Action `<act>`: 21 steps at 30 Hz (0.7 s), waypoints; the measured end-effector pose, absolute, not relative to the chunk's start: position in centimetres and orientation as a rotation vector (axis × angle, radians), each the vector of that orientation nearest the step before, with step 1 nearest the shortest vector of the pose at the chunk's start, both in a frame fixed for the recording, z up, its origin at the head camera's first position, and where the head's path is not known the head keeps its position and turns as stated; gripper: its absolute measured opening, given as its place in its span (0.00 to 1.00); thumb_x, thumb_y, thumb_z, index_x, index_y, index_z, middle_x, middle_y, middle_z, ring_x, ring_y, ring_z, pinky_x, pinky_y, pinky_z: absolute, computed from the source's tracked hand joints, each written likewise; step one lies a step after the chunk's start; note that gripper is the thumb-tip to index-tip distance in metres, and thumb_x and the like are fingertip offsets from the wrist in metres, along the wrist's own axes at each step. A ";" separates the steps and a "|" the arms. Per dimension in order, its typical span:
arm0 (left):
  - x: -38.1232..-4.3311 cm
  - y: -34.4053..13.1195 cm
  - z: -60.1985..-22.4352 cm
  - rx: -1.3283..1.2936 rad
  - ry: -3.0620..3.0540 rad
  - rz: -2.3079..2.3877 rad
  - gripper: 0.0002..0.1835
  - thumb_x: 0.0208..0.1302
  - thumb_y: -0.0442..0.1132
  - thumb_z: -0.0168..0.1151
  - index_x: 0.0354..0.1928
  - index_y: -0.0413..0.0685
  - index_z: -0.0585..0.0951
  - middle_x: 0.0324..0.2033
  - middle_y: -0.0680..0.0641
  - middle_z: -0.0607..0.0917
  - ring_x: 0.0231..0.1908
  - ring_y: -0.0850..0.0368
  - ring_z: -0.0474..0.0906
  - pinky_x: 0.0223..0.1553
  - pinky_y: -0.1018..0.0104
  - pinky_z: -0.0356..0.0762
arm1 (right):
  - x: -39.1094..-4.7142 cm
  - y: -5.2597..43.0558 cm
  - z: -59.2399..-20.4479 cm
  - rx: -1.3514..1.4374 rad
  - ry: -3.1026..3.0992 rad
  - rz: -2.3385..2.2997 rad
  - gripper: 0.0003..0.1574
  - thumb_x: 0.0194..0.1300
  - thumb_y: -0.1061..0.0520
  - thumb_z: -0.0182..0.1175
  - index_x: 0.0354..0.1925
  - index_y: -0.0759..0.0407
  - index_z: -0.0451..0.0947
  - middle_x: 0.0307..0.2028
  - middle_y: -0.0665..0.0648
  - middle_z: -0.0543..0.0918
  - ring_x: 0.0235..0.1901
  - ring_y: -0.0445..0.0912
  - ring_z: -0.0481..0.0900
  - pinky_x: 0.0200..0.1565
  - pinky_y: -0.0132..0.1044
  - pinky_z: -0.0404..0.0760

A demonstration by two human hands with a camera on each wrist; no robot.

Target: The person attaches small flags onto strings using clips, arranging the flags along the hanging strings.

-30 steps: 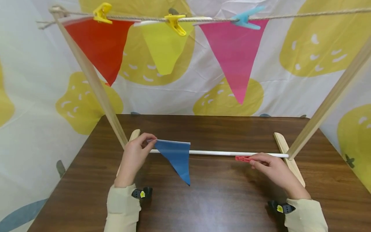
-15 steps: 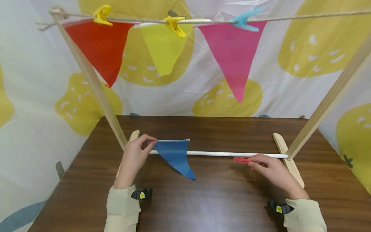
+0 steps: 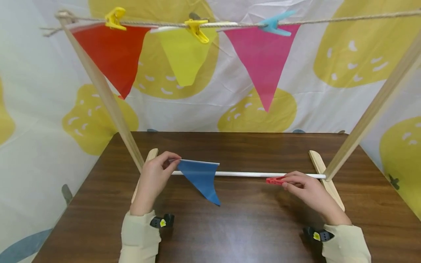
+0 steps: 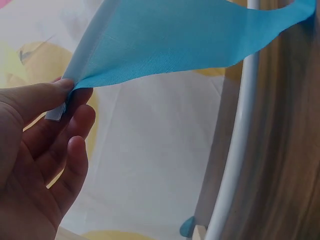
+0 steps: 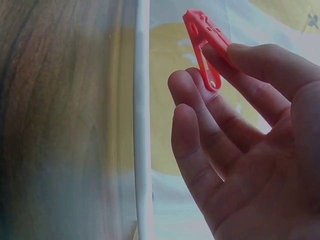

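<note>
My left hand (image 3: 156, 175) pinches one end of the white top edge of a blue pennant (image 3: 200, 179). The pennant (image 4: 165, 40) hangs down from that edge, its tip curling to the right. In the left wrist view, thumb and forefinger press the white strip together. On the right, my right hand (image 3: 306, 188) holds a red clothespin (image 3: 274, 180) by one arm between thumb and forefinger. The clothespin (image 5: 205, 47) points up and away from the palm in the right wrist view, and its other fingers are loosely bent below it.
A twine rope (image 3: 345, 17) runs across the top between two wooden posts (image 3: 108, 98). Red (image 3: 113, 54), yellow (image 3: 187, 54) and pink (image 3: 263, 62) pennants hang there by yellow and light-blue clips. A white rod (image 3: 250, 174) joins the posts low, over the dark wooden table (image 3: 236, 226).
The blue pennant has swung, its tip moving right and then slightly back, and the left hand has shifted slightly right. The right hand with the clothespin stays nearly still.
</note>
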State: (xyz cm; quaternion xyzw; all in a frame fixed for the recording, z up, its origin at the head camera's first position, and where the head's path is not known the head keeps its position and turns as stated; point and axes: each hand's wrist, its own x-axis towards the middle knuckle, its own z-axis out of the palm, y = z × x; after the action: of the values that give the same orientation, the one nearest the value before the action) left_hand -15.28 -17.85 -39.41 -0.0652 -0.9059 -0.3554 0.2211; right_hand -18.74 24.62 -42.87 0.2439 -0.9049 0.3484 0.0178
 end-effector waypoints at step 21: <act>-14.9 -16.4 -38.4 -0.281 -2.464 -0.953 0.05 0.55 0.43 0.62 0.35 0.56 0.81 0.23 0.60 0.79 0.20 0.66 0.68 0.21 0.71 0.68 | -18.5 24.6 -42.4 0.664 -2.822 1.088 0.12 0.58 0.48 0.58 0.40 0.47 0.81 0.47 0.50 0.78 0.43 0.37 0.74 0.36 0.26 0.72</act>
State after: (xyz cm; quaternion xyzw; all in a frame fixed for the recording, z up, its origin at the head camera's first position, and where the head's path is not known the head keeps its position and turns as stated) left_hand -14.93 -16.38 -38.41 -0.1026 -0.9003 -0.3482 0.2402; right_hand -18.54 24.60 -42.45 0.2143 -0.9111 0.3513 0.0224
